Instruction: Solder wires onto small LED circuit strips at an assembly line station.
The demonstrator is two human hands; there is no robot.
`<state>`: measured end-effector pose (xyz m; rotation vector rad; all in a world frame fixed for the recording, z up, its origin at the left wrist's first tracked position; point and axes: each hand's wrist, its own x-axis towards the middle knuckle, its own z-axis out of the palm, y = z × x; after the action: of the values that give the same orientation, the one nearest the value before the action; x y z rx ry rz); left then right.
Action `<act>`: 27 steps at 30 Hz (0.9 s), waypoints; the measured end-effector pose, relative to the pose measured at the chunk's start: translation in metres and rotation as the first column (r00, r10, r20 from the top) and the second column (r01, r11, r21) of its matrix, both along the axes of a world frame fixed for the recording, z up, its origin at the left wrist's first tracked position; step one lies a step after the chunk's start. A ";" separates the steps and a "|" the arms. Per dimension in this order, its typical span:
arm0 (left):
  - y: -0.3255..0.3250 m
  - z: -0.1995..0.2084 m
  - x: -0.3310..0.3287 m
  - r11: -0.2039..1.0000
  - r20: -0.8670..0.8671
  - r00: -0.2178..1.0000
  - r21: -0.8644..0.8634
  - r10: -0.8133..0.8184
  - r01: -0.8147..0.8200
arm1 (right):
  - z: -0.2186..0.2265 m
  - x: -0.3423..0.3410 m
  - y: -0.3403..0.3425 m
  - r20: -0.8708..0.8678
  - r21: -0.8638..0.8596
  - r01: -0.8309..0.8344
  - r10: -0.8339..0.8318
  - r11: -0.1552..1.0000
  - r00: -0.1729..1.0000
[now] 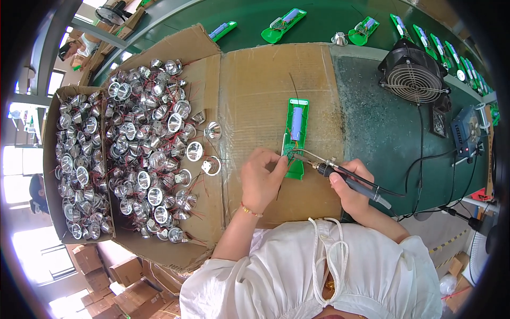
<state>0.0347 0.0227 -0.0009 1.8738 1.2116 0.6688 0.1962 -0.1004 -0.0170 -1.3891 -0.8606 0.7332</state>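
Head view: my right hand (351, 199) grips a soldering iron (367, 193), and my left hand (262, 178) bends to the lower end of the green housing (304, 130) before me, its hold unclear. I judge this piece part-done: battery (296, 123) in, soldering apparently underway, no reflector fitted. Beyond, loose reflectors (156, 159) fill boxes leftward, and open housings (272, 35) line the far counter (329, 17); I can read no brands or writing.

Glossy green plastic on this casing (295, 171) in front of me, smooth, shiny film around its battery cell (296, 123), and my soldering iron (357, 187) shows a matt grip and a bare metal tube! Dull brown cardboard sheet (260, 95) below, mirror-bright reflectors (175, 123) gleaming, and my blouse (265, 260) is matt, creased cloth.
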 end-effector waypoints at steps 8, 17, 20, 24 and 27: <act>0.006 -0.003 0.001 1.000 -0.008 1.000 -0.017 0.011 -0.011 | 0.000 0.004 0.003 0.063 0.015 0.018 -0.019 1.000 0.998; 0.006 -0.006 0.001 1.000 -0.025 1.000 -0.016 -0.018 0.018 | 0.000 0.021 -0.015 -0.148 -0.015 0.118 -0.119 0.993 0.982; 0.002 -0.015 -0.008 0.999 -0.035 0.999 -0.008 0.037 -0.037 | -0.006 0.025 -0.019 -0.038 -0.018 0.138 -0.139 0.990 0.990; 0.001 -0.021 -0.007 0.998 -0.062 0.997 -0.030 0.056 -0.058 | -0.004 0.038 -0.032 0.092 -0.013 0.202 -0.200 0.979 0.976; 0.007 0.004 -0.005 0.973 0.131 0.972 -0.147 0.196 -0.176 | -0.010 0.053 -0.037 0.139 -0.010 0.231 -0.227 0.973 0.964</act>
<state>0.0300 0.0301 0.0028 1.5856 1.3147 0.7904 0.2489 -0.1378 -0.0268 -1.5465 -0.7821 0.4766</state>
